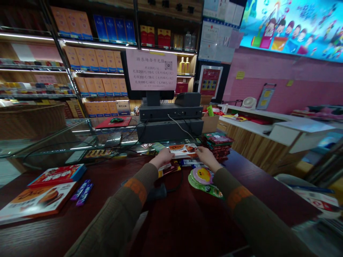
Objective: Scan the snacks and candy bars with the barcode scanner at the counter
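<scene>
Both my hands hold a flat white and orange snack box (183, 150) out over the dark wooden counter (112, 171), just in front of the cash register (170, 121). My left hand (163, 157) grips its left end, fingers closed round it. My right hand (205, 155) grips its right end the same way. Under the box lie more packets, a dark red one (171, 167) and a round green and pink package (203, 178). A stack of green and red boxes (218, 142) stands right of my right hand.
At the near left lie a large orange snack box (34, 201), a red and blue box (57, 175) and two purple bars (82, 191). A glass display case (66, 142) runs left. Shelves of orange and blue boxes stand behind. A white counter (268, 121) is at right.
</scene>
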### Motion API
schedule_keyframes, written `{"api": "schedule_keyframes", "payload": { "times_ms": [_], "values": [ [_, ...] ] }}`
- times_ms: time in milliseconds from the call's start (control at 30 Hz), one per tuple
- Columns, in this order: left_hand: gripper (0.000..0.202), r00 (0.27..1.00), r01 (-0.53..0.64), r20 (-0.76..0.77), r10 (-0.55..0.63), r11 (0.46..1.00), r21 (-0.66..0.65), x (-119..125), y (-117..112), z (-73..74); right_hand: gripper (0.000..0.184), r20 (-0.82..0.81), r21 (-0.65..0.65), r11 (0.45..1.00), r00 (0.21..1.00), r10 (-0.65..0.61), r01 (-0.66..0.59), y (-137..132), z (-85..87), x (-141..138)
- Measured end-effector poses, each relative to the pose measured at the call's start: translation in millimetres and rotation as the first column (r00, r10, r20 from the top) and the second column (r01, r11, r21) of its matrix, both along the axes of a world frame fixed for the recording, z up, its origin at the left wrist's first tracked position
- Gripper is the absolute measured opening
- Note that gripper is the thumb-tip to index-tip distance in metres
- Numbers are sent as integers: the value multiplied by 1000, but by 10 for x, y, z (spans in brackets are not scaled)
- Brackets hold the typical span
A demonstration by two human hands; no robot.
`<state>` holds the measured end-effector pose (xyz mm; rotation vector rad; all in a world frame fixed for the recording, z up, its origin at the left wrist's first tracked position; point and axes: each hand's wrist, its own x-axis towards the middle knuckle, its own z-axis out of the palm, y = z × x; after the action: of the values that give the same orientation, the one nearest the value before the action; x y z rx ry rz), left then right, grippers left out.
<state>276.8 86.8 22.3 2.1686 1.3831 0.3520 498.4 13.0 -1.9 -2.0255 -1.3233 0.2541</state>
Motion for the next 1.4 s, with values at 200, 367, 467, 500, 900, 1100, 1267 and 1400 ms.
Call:
{"api": "schedule_keyframes", "payload": {
  "times_ms": [200, 367, 467, 500, 900, 1100, 1267, 1400],
  "values": [
    [26, 998, 56, 32, -58, 998, 41, -296, -75, 207, 37, -49, 79, 997, 999, 17, -13, -128, 109, -179],
    [29, 991, 73, 111, -79, 996, 59, -699, -137, 319, 33, -165, 220, 970, 976, 141, -103, -197, 158, -494],
    [34, 979, 81, 182, -94, 994, 74, -1012, -197, 381, 30, -260, 314, 939, 939, 226, -139, -177, 146, -749],
    [36, 967, 99, 230, -115, 992, 79, -1126, -221, 394, 30, -282, 320, 935, 927, 248, -153, -161, 130, -838],
    [54, 774, -73, 622, 120, 992, -101, -2198, -480, 85, 35, -551, 339, 914, 741, 385, -222, 113, -214, -1690],
    [61, 554, -103, 802, 221, 975, -197, -2373, -514, -126, 38, -523, 348, 907, 753, 398, -238, 228, -280, -1916],
    [63, 452, -140, 849, 274, 962, -236, -2432, -520, -207, 45, -457, 388, 879, 771, 444, -276, 223, -278, -1975],
    [59, 452, -194, 834, 316, 948, -254, -2462, -498, -247, 46, -434, 414, 867, 778, 455, -276, 154, -226, -2019]
  ]
}}
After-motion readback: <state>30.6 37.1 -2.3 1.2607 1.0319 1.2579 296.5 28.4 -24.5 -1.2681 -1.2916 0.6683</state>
